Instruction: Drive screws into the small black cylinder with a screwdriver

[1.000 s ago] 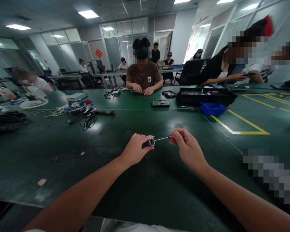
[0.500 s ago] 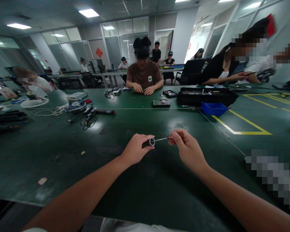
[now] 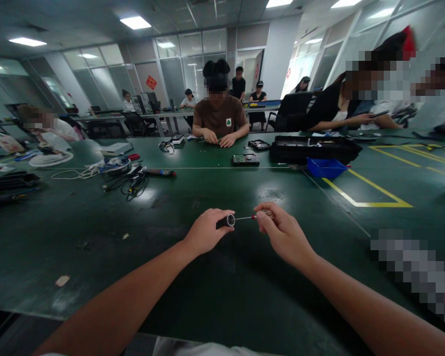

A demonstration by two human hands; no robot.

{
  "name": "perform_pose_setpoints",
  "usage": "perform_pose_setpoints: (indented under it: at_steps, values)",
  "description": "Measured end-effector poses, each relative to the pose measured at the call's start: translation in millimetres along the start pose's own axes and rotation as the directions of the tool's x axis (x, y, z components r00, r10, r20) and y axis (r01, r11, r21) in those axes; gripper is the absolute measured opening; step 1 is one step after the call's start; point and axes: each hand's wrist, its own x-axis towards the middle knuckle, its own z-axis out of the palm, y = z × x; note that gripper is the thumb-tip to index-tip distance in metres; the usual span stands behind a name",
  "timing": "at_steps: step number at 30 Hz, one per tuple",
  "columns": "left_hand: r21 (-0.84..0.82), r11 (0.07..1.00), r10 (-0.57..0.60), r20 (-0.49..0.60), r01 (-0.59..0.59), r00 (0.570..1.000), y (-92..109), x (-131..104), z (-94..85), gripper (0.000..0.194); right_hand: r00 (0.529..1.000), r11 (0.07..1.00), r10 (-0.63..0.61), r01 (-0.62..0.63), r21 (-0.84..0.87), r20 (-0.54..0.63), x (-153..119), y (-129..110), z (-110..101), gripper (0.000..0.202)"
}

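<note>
My left hand (image 3: 206, 231) is closed around a short dark cylinder (image 3: 230, 220) with a bright metal ring at its open end, which faces right. In my right hand (image 3: 282, 226) is a screwdriver (image 3: 253, 217) with a thin metal shaft and a red collar; its handle lies between thumb and fingers. The shaft points left, and its tip meets the cylinder's open end. How deep the tip sits inside cannot be made out. Both hands are above the green table (image 3: 163, 282).
Across the table a person in a brown shirt (image 3: 220, 118) handles something small. Nearby lie a circuit board with a metal part (image 3: 245, 159), a blue tray (image 3: 325, 168) and a black housing (image 3: 315, 148). Tangled cables (image 3: 133, 182) are at left, a blurred-out object (image 3: 411, 267) at right.
My right hand's fingers have shifted on the screwdriver, and more of its handle shows. The cylinder stays in my left hand. The whole view has moved slightly.
</note>
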Motion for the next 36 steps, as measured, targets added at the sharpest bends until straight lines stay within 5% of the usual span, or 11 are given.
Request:
perform_pose_setpoints:
  at_steps: [8, 36]
  values:
    - [0.025, 0.999, 0.026, -0.014, -0.026, 1.0, -3.1, 0.8, 1.6, 0.04, 0.999, 0.998, -0.031, 0.032, -0.061, 0.009, 0.4, -2.6, 0.2, 0.04]
    - [0.067, 0.997, 0.04, 0.042, -0.043, 0.998, -2.0, -1.2, 5.0, 0.04, 0.999, 0.999, 0.035, -0.035, -0.02, -0.027, 2.1, 1.9, -0.7, 0.033]
